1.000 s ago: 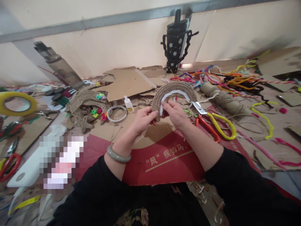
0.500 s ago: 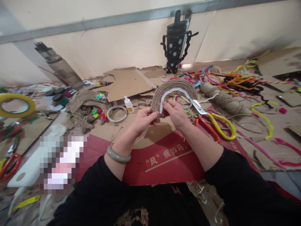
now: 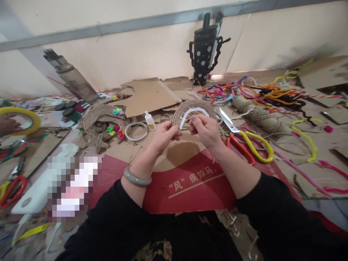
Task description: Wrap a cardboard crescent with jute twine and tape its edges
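A twine-covered arch with a white strip along its inner edge is held up over the cardboard. My left hand pinches the arch's lower left end between thumb and fingers. In front of the arch's inner right side, my right hand is closed, thumb against curled fingers; what it grips is hidden. Open-bladed scissors with red and yellow handles lie just right of my right hand. A small white glue bottle and a white ring-shaped tape roll are left of the arch.
Behind stand a black flowered tumbler and a tilted grey bottle. Another twine arch with pompoms lies left. A twine spool and pipe cleaners are right. Another person's hand is at a yellow tape roll.
The arch has been lowered and tilted back slightly. My right hand has shifted a little right, its fingers more curled. Another person's hand has appeared at the yellow tape roll.
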`<state>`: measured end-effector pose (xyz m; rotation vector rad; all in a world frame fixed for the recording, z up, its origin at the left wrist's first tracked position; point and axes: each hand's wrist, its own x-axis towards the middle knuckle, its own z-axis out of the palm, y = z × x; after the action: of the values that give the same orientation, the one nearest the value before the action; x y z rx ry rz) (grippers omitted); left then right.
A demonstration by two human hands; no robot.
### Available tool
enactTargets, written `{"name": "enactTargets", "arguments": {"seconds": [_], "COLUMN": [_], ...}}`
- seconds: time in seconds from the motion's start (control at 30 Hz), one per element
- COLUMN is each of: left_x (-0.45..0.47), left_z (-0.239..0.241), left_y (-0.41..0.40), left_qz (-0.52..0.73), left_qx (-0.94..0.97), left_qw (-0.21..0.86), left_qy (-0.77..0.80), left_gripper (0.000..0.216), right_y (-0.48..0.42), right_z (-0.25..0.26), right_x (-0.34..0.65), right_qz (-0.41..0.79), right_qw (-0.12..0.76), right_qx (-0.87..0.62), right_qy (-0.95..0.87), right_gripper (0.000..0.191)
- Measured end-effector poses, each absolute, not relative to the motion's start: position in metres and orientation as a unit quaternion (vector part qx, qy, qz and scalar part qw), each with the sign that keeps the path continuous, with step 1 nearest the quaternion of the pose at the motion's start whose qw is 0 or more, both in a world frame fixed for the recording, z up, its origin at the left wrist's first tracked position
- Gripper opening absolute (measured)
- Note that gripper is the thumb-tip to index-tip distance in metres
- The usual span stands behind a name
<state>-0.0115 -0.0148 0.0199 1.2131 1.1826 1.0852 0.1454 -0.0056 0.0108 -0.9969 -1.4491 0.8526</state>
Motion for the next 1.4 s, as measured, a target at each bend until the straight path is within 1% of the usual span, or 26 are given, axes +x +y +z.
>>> {"name": "enactTargets", "arguments": {"seconds": [0.07,0.17,0.23,0.3,0.37,0.5,0.6,0.7,0.87,0.97,1.13,1.3,1.4], "left_x": [-0.011,-0.011,-0.012,-0.013,-0.014,-0.018,-0.02,-0.021,-0.019,-0.019,-0.02,-0.02,-0.019], "left_z": [0.021,0.021,0.021,0.021,0.021,0.022,0.021,0.02,0.02,0.02,0.018,0.015,0.013], "left_y": [-0.015,-0.016,-0.016,-0.017,-0.018,-0.018,-0.017,-0.016,-0.014,-0.013,-0.011,-0.01,-0.01], "left_qz": [0.457,0.45,0.432,0.409,0.397,0.411,0.406,0.415,0.475,0.498,0.511,0.514,0.51], "left_qx": [0.504,0.514,0.535,0.56,0.575,0.577,0.58,0.568,0.551,0.549,0.53,0.526,0.538], "left_qw": [0.532,0.525,0.53,0.543,0.552,0.555,0.574,0.578,0.537,0.519,0.52,0.519,0.508], "left_qy": [0.504,0.507,0.496,0.474,0.455,0.435,0.412,0.413,0.427,0.426,0.434,0.436,0.439], "left_gripper": [0.014,0.014,0.013,0.013,0.012,0.017,0.023,0.03,0.039,0.039,0.037,0.041,0.04], "right_y": [-0.008,-0.006,0.0,0.005,0.009,0.009,0.008,0.009,0.013,0.016,0.019,0.02,0.02], "right_z": [0.012,0.013,0.013,0.013,0.013,0.015,0.017,0.02,0.021,0.017,0.009,0.007,0.006], "right_x": [0.148,0.154,0.16,0.167,0.172,0.176,0.177,0.178,0.18,0.181,0.179,0.178,0.176], "right_qz": [0.257,0.07,-0.021,-0.051,-0.022,0.069,0.121,0.166,0.198,0.221,0.276,0.319,0.336], "right_qw": [0.587,0.614,0.599,0.565,0.523,0.446,0.424,0.434,0.473,0.484,0.502,0.521,0.512], "right_qx": [-0.413,-0.387,-0.382,-0.408,-0.455,-0.528,-0.534,-0.534,-0.547,-0.533,-0.507,-0.492,-0.492], "right_qy": [-0.648,-0.684,-0.703,-0.715,-0.72,-0.719,-0.721,-0.706,-0.662,-0.658,-0.645,-0.62,-0.619], "right_gripper": [0.038,0.022,0.016,0.019,0.026,0.035,0.039,0.037,0.032,0.032,0.031,0.029,0.029]}}
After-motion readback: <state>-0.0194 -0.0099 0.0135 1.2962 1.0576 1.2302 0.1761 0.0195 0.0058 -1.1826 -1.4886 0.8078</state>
